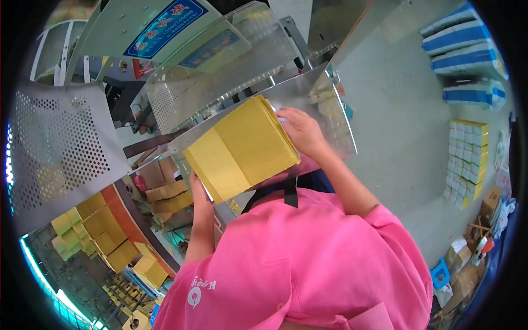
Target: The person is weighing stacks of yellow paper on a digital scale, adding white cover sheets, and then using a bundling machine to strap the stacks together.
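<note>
A thick stack of yellow paper [242, 148] with jagged edges is held slanted in front of my chest, over a shiny metal plate. One band across its left part is paler than the rest. My left hand [199, 190] grips its lower left end, with most of the fingers hidden beneath the paper. At the right edge, my right hand [302, 131] closes on the side of the stack, where several layers show. The metal plate [344, 129] of a machine reaches out under the stack and past my right hand.
Beyond the stack stands a clear plastic guard [242, 71]; a perforated metal panel [60, 148] is to the left. Yellow paper bundles [107, 236] lie at lower left. Blue-and-white sacks [462, 49] and a block of stacked packs [466, 162] stand on the right floor, near a blue stool [440, 274].
</note>
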Motion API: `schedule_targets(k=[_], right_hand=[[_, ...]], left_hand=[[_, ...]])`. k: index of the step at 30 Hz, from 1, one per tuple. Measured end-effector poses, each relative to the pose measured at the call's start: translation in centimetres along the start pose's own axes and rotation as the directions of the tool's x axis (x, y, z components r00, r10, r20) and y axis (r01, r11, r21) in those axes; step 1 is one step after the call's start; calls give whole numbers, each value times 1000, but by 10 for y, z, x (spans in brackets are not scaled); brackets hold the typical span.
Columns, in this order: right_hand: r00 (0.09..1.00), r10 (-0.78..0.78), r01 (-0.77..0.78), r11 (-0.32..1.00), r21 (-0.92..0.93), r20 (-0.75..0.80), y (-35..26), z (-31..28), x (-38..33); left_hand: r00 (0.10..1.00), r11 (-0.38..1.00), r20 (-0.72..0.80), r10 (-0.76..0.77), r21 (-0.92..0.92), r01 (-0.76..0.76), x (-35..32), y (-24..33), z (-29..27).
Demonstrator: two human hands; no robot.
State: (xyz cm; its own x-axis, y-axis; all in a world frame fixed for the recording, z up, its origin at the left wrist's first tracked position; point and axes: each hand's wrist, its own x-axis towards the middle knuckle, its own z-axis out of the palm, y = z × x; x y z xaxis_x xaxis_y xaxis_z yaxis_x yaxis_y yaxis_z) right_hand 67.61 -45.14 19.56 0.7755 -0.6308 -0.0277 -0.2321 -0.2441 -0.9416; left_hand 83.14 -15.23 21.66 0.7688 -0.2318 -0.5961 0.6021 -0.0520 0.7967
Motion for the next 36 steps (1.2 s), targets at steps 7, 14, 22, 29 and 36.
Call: schedule_targets(k=[7,14,22,29,36], right_hand=[[950,231,-305,833,461,210,-15,5,-8],[899,369,-428,614,664,238,-32,8,-12],[853,427,-504,518,691,301,-49,7,-1],[796,528,-591,576,564,295,-46,12,2],[751,581,-650,566,507,314,-61,5,-1]], left_hand=[[990,973,131,-54,-216,81,-4,-3,-7],[976,959,219,-18,-273,79,-24,3,13],[972,958,233,23,-282,45,-21,2,12],[973,952,219,74,-306,-4,-28,10,20],[981,959,146,127,-272,-83,-23,-12,21]])
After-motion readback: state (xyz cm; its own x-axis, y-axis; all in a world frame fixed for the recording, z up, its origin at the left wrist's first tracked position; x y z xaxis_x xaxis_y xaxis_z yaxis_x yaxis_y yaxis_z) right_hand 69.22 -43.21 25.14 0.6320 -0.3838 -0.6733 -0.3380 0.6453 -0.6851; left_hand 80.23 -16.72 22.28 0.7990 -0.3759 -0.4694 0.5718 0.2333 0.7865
